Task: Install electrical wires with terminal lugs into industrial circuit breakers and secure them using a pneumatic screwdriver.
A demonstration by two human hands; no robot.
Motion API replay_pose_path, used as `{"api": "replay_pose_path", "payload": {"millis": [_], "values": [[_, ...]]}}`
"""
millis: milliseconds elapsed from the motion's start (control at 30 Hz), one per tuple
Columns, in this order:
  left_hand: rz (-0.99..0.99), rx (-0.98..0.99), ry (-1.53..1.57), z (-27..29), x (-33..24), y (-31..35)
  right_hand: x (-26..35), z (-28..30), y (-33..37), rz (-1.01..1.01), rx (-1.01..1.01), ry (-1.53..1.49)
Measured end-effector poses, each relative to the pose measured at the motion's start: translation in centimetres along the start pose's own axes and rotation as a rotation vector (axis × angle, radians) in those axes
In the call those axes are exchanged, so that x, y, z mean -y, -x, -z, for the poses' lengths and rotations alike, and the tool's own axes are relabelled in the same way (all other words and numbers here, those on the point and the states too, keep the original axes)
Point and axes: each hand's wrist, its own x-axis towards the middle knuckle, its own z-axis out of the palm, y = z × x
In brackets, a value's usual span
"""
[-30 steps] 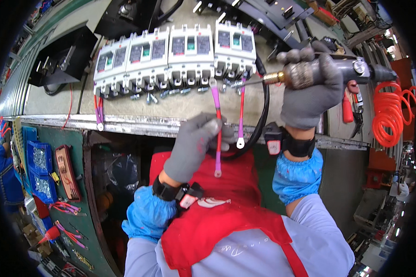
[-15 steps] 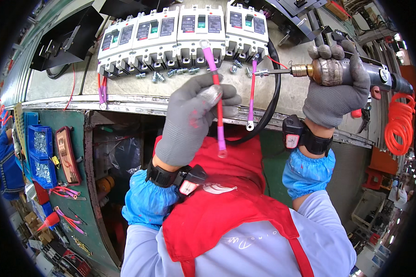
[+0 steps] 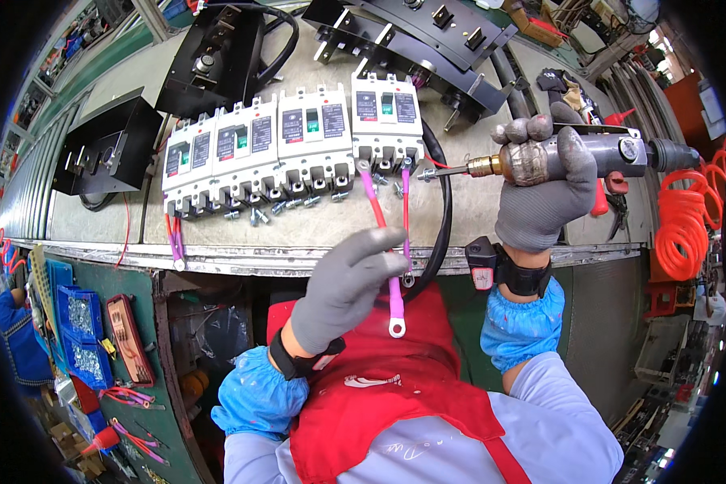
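Note:
My left hand [image 3: 343, 286], in a grey glove, pinches a short red cable [image 3: 377, 207] with purple sleeved ends and ring lugs. Its upper lug lies at a terminal of the right-hand circuit breaker [image 3: 385, 117]; its lower lug hangs past the bench edge. A second, similar cable [image 3: 406, 211] runs from the neighbouring terminal, just right of it. My gloved right hand [image 3: 540, 189] is wrapped round a power screwdriver [image 3: 577, 155], held level with its bit pointing left. At the bit's tip sits a small bolt [image 3: 428, 174], apart from the breaker.
Three more white breakers [image 3: 310, 127] stand joined in the row, with loose bolts [image 3: 258, 216] before them. Black metal housings [image 3: 436, 48] lie behind. A black cable [image 3: 446, 234] curves over the bench edge. Coiled orange hose [image 3: 676, 230] hangs right; blue screw bins [image 3: 81, 315] stand left.
The held cable's upper lug has come down to the breaker terminal. The view has shifted, showing more of the bench's far side. My right hand still holds the screwdriver with the bolt at its tip.

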Motion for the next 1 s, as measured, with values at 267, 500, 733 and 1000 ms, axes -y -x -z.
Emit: {"api": "replay_pose_path", "payload": {"millis": [267, 500, 733, 1000], "values": [[0.025, 0.009, 0.072, -1.6, 3.4, -0.6, -2.2, -0.6, -0.6, 0.075, 0.051, 0.093], [-0.009, -0.013, -0.048, -2.3, 4.1, -0.1, -4.8, -1.6, -1.1, -0.034, 0.041, 0.166], [0.011, -0.018, -0.009, -2.4, 4.2, 0.0, -6.6, -2.7, -1.3, 0.014, 0.088, 0.198], [-0.019, -0.028, -0.011, -2.3, 4.4, 0.0, -7.7, -3.1, -0.7, 0.014, 0.199, 0.384]]}}
